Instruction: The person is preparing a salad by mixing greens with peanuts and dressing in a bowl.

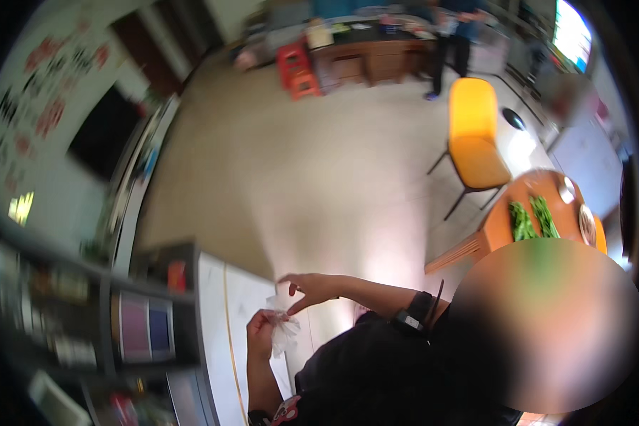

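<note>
My left hand (261,329), at the lower middle, pinches a crumpled, thin white sheet (285,336), which looks like tissue or plastic film. Part of the sheet hangs below the fingers and part shows above them. Just above and to the right is my right hand (315,288), its thumb and fingers spread apart. The right thumb tip comes right up to the sheet's edge; whether it touches cannot be made out. A white cabinet top (218,319) with a gold line lies to the left of and behind the left hand.
Dark shelves (104,314) stand at lower left. On the right, a wooden table (503,218) bears green vegetables (544,215), near a yellow chair (473,138). A person (452,48) stands by a desk (373,58) at the back, with red stools (294,66) beside it. A blurred oval covers the lower right.
</note>
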Motion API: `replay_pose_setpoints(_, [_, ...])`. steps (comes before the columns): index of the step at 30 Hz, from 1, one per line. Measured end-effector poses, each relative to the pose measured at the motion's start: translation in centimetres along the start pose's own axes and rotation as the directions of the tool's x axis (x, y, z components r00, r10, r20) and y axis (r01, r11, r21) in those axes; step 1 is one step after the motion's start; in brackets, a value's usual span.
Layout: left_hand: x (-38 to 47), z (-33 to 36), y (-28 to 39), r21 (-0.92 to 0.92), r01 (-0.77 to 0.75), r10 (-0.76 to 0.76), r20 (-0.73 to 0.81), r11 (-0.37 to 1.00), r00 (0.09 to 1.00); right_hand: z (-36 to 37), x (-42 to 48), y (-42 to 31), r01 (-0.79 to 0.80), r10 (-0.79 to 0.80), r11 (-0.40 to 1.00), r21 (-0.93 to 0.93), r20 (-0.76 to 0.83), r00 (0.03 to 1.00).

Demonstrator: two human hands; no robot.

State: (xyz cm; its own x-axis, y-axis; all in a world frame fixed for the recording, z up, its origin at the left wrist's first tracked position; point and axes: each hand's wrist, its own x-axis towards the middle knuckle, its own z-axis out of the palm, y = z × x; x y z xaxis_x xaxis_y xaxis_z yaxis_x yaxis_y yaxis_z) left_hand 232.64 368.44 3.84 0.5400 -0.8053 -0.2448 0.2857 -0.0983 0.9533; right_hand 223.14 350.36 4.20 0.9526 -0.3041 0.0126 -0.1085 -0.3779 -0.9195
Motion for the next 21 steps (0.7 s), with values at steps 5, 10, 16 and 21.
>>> replay_pose_setpoints(5, [17.1,10.8,2.6,0.126,0.009,-0.048,0.310,0.992,0.950,-18.7,0.4,3.4,-0.317,0.275,0.930,0.184,0.225,0.935])
replay_pose_setpoints(10, [32.6,18.6,4.3,0.109,0.128,-0.163,0.414,0.986,0.896,-28.0,4.5,12.9,-0.034,0.075,0.993,0.114,-0.373,0.925])
replay_pose_setpoints(16, [53.9,29.1,5.8,0.263,0.074,-0.227,0.618,0.962,0.753,-45.9,15.1,18.0,-0.304,0.208,0.946,-0.112,-0.509,0.835])
replay_pose_setpoints(21, [67.6,42.9,10.4,0.287,-0.041,-0.175,0.687,0.957,0.705,-60.3,15.4,21.7,-0.415,0.260,0.908,-0.055,-0.703,0.662])
